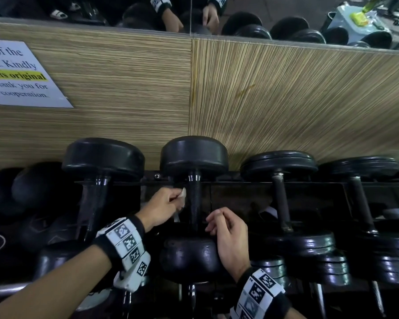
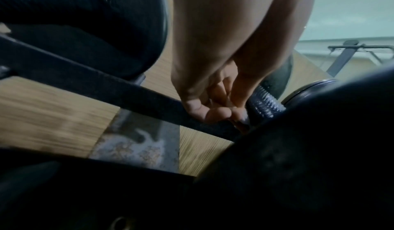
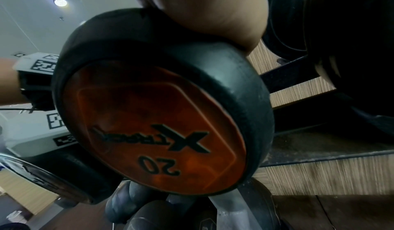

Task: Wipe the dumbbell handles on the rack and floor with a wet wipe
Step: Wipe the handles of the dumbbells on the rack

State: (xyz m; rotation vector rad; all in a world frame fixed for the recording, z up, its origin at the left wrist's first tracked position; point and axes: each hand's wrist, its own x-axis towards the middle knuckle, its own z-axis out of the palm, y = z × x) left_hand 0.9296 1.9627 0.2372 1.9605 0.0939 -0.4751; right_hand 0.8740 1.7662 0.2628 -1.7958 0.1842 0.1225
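Note:
A black dumbbell lies across the rack, far head at the wall and near head towards me. Its knurled handle runs between them. My left hand pinches a small white wet wipe just left of the handle's far end. In the left wrist view the curled fingers sit beside the handle. My right hand rests its heel on the near head, fingers loosely curled by the handle and holding nothing. The right wrist view shows that head's orange "20" cap under my palm.
More black dumbbells lie on the same rail to the left and to the right. Others sit on a lower tier. A wood-grain wall panel with a printed notice stands right behind, with a mirror above.

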